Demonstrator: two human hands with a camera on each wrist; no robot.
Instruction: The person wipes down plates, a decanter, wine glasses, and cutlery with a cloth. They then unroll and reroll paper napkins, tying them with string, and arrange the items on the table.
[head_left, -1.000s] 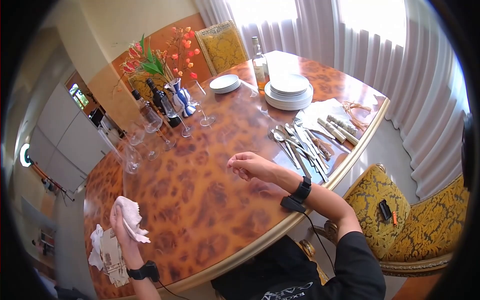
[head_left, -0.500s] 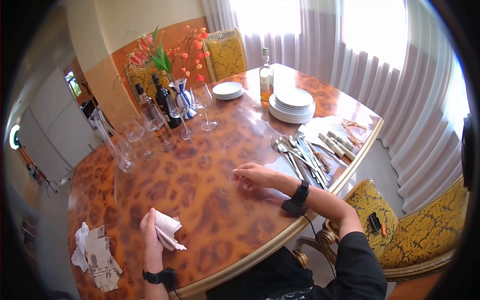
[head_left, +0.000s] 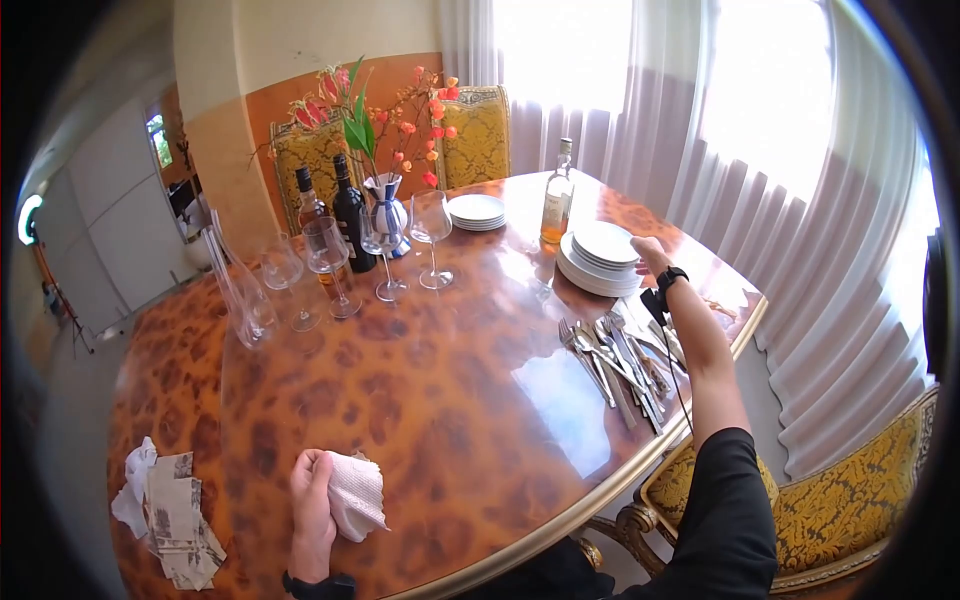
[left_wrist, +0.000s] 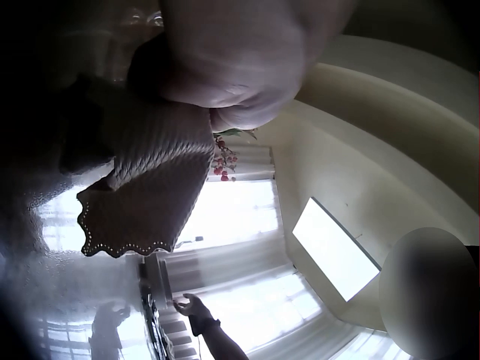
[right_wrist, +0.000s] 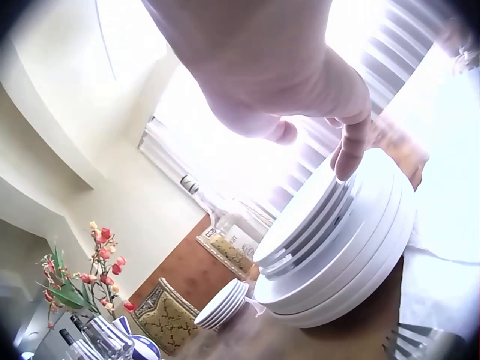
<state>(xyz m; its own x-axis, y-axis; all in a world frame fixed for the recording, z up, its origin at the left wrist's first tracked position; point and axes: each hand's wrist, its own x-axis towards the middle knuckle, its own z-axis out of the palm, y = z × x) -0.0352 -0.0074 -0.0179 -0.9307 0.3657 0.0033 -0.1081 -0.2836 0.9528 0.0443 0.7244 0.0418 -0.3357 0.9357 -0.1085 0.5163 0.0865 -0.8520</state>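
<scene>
The left hand (head_left: 314,510) grips a folded pale pink cloth (head_left: 356,496) above the table's near side; in the left wrist view the cloth (left_wrist: 150,176) hangs from the fist. At the far right, the right hand (head_left: 652,256) is at the edge of the stacked white plates (head_left: 604,243). In the right wrist view the right hand (right_wrist: 285,90) reaches over the stack, its fingertips touching the rim of the upper, smaller plates (right_wrist: 300,214). Larger plates (right_wrist: 375,262) lie beneath them. The thumb stands apart from the plates.
Cutlery (head_left: 620,365) lies right of centre, near the table edge. A bottle (head_left: 557,200) stands behind the plates, with small plates (head_left: 477,211) further left. Wine glasses (head_left: 328,255), dark bottles and a flower vase (head_left: 388,215) stand back left. Paper strips (head_left: 180,520) lie front left.
The right hand has moved from above the table's middle to the plate stack, its arm stretching out. The left hand still grips the cloth, which has shifted right from beside the paper strips.
</scene>
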